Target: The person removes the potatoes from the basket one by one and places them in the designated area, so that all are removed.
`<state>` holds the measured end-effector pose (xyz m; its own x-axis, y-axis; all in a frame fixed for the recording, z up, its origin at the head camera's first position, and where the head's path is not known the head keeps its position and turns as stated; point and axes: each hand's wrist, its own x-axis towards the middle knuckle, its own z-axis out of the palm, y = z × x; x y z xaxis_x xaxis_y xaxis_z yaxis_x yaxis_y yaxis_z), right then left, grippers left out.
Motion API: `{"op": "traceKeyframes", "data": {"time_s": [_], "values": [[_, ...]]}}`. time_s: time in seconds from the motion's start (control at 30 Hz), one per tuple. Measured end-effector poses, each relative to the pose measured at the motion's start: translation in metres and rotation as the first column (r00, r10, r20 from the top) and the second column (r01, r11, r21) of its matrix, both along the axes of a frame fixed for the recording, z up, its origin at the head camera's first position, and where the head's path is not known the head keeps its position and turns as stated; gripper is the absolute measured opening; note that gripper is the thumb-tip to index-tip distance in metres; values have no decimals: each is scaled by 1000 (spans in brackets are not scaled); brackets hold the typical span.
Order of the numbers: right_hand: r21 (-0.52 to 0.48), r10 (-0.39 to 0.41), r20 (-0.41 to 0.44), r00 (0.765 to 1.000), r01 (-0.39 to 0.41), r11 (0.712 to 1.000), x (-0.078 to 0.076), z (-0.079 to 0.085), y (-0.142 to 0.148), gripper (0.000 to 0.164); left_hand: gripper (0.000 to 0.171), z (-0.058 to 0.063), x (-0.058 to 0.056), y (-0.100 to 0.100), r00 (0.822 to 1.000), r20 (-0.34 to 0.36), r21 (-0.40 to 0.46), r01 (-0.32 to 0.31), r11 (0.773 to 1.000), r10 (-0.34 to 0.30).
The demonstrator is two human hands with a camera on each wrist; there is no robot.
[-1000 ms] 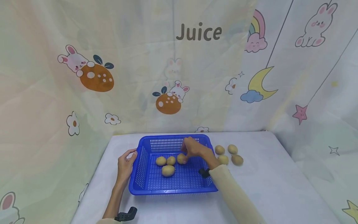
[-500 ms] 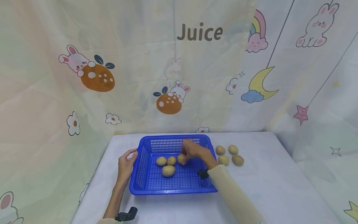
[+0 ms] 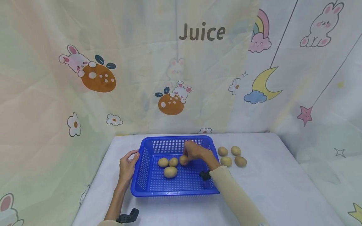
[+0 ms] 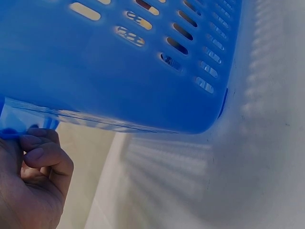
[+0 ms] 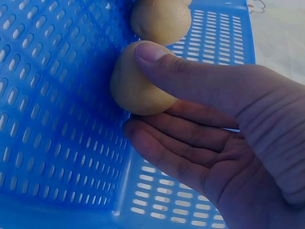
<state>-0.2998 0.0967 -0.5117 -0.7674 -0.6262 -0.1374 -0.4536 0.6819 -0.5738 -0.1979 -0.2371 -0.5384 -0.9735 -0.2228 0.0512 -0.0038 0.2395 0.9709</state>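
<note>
A blue plastic basket [image 3: 175, 193] with slotted walls sits on the white table. My left hand [image 3: 127, 168] grips its left rim, the fingers curled at the edge in the left wrist view. Inside the basket, my right hand [image 3: 195, 151] pinches a potato [image 5: 138, 86] between thumb and fingers, low over the slotted floor. Left of the held potato lie a small potato [image 3: 173, 162], another potato [image 3: 163, 162] and a larger potato [image 3: 170, 172] nearer the front.
Several more potatoes lie on the table just right of the basket, among them a browner potato [image 3: 240, 161] and a paler potato [image 3: 225, 161]. A printed cloth [image 3: 135, 103] hangs behind the table [image 3: 271, 188] and along its sides.
My right hand has dipped slightly since a second ago, with the same potato in its fingers. The left hand, the basket and the other potatoes hold their places.
</note>
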Motion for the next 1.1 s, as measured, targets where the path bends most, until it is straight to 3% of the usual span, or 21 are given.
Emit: {"op": "traceKeyframes", "data": {"time_s": [0.33, 0.67, 0.87, 0.9, 1.1], "values": [[10, -39, 8, 999, 39, 999, 17, 17, -3, 21, 39, 1, 2, 1, 1000, -7, -12, 0, 1000, 0], [6, 17, -35, 999, -17, 1000, 13, 14, 2, 22, 40, 3, 2, 2, 1000, 2, -12, 6, 1000, -6], [11, 2, -29, 1000, -2, 1000, 15, 21, 2, 27, 38, 5, 2, 3, 1000, -5, -13, -6, 1000, 6], [11, 19, -53, 998, -18, 1000, 11, 15, 3, 28, 38, 5, 2, 3, 1000, -5, -14, -8, 1000, 8], [-7, 39, -69, 997, -39, 999, 13, 22, 4, 28, 38, 3, 2, 2, 1000, -1, -20, -12, 1000, 12]]}}
